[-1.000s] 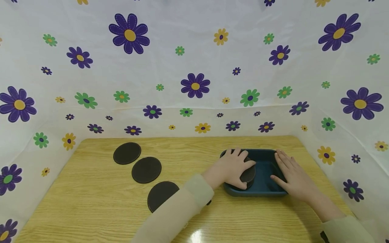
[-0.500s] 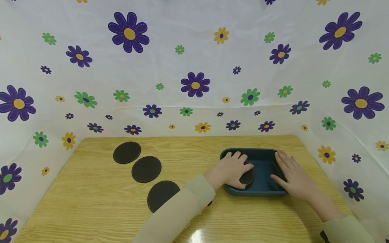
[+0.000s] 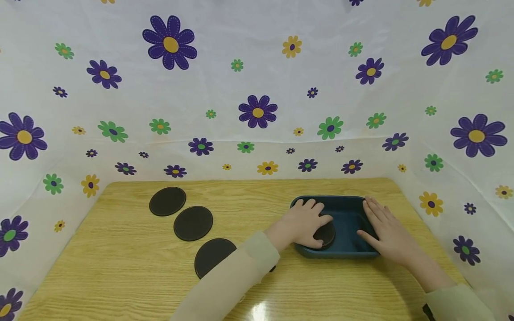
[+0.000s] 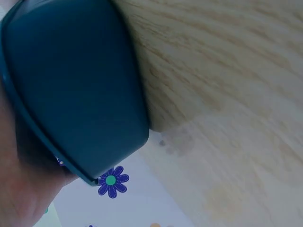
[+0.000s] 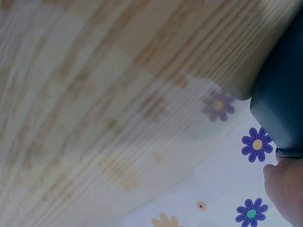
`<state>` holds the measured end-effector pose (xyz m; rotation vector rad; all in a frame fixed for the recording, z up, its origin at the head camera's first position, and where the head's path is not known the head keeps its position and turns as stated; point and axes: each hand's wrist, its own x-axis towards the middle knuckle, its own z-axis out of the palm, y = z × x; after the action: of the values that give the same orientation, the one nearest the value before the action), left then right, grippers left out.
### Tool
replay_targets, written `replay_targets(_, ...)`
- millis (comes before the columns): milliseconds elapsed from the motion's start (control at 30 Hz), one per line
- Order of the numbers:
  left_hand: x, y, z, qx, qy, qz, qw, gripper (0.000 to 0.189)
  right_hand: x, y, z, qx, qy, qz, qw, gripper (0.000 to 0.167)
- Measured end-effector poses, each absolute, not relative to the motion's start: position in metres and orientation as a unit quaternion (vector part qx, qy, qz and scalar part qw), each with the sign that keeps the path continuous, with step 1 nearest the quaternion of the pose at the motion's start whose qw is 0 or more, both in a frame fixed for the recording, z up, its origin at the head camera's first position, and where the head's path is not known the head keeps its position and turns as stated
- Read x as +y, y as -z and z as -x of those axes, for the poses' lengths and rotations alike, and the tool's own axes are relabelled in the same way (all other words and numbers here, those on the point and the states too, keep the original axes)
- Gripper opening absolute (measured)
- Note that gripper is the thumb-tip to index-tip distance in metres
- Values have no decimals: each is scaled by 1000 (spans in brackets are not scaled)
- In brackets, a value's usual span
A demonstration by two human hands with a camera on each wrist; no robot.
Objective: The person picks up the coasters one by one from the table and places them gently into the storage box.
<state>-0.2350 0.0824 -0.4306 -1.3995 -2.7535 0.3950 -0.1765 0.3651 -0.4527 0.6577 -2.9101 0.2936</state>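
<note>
Four black discs point(image 3: 193, 223) in view, one blue tray point(image 3: 343, 255), one wooden table point(image 3: 120, 254), two sleeves point(image 3: 230, 278)

A tabletop booth, by its white flower-print sheeting point(image 3: 225, 89) on three sides of a wood-grain table point(image 3: 249, 209).

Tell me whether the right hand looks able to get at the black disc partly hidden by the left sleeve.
Probably not easily: the left sleeve crosses between the right hand and that black disc, hiding part of it.
</note>
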Motion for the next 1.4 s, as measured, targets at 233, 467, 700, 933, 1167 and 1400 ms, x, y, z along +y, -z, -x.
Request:
replay_targets(233, 70, 423, 231, -884, -135, 447, 29, 70, 365, 455, 176, -968, -94, -219, 79, 85)
replay_targets(467, 57, 411, 226, -879, -124, 459, 43, 69, 366, 456, 177, -967, -88, -223, 86, 86)
replay_targets(700, 37, 405, 219, -876, -116, 465, 55, 68, 366, 456, 177, -966, -86, -227, 90, 86)
replay_targets(933, 11, 406, 211, -878, -98, 463, 66, 69, 366, 455, 176, -967, -88, -224, 86, 86)
replay_targets(1167, -15, 407, 203, -889, -91, 445, 59, 70, 366, 454, 176, -967, -96, -223, 82, 86)
replay_targets(1400, -47, 425, 198, -893, -65, 440, 64, 64, 365, 454, 176, -967, -93, -223, 78, 86)
